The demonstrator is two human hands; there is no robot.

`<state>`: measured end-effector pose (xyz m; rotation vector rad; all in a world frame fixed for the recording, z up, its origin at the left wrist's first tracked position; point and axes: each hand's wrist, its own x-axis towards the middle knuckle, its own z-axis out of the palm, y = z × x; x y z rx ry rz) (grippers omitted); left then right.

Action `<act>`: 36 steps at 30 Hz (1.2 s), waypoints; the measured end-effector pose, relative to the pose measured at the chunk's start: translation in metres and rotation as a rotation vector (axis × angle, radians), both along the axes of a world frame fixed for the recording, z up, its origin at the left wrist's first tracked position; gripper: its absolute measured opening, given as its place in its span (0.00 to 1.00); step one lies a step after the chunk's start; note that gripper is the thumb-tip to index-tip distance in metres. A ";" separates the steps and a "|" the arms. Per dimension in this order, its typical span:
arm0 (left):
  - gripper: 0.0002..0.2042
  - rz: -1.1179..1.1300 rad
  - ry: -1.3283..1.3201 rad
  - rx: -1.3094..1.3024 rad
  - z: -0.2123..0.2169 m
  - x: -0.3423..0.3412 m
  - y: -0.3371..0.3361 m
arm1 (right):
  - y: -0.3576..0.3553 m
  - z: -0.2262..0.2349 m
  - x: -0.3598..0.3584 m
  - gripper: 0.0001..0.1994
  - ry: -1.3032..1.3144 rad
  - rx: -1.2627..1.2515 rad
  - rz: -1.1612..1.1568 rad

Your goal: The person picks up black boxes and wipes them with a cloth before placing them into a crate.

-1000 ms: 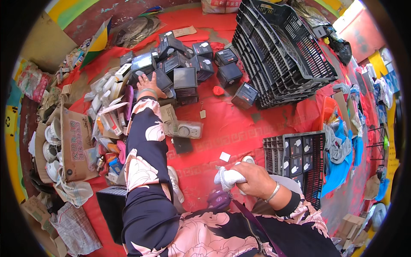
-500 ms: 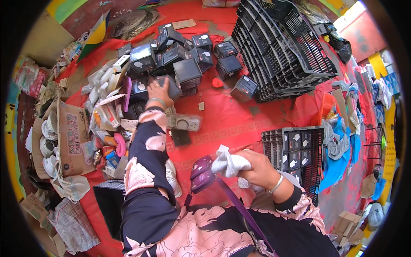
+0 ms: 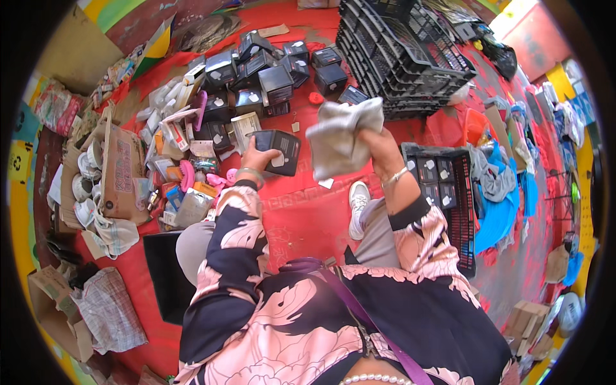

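My left hand is closed on a small black box, with the thumb over its near face. The box is held just above the red floor covering, in front of a heap of similar black boxes. Raised to the right of it, my right hand grips a greyish-white cloth. The cloth hangs spread out, and its folds hide part of my fingers. A black crate to the right of my right forearm has several black boxes standing in rows.
Tall stacked black crates stand at the far right of the heap. Loose packaged goods and an open cardboard carton lie on the left. A black bin is near my left leg. Blue and grey cloths lie beyond the right crate.
My left hand has drawn a black box from the heap toward me. My right hand has risen and moved forward, and the bunched cloth is now spread out.
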<state>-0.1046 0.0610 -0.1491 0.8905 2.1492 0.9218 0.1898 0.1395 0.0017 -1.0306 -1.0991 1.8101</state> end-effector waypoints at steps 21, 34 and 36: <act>0.48 -0.291 -0.302 0.896 0.180 0.063 -0.067 | -0.045 0.088 -0.075 0.23 -0.476 1.518 0.308; 0.46 -0.452 -0.275 0.813 0.167 0.072 -0.057 | 0.047 0.007 -0.055 0.14 -0.803 1.214 0.309; 0.46 -0.436 -0.378 0.860 0.172 0.075 -0.057 | 0.059 -0.001 -0.042 0.12 -0.847 1.098 0.142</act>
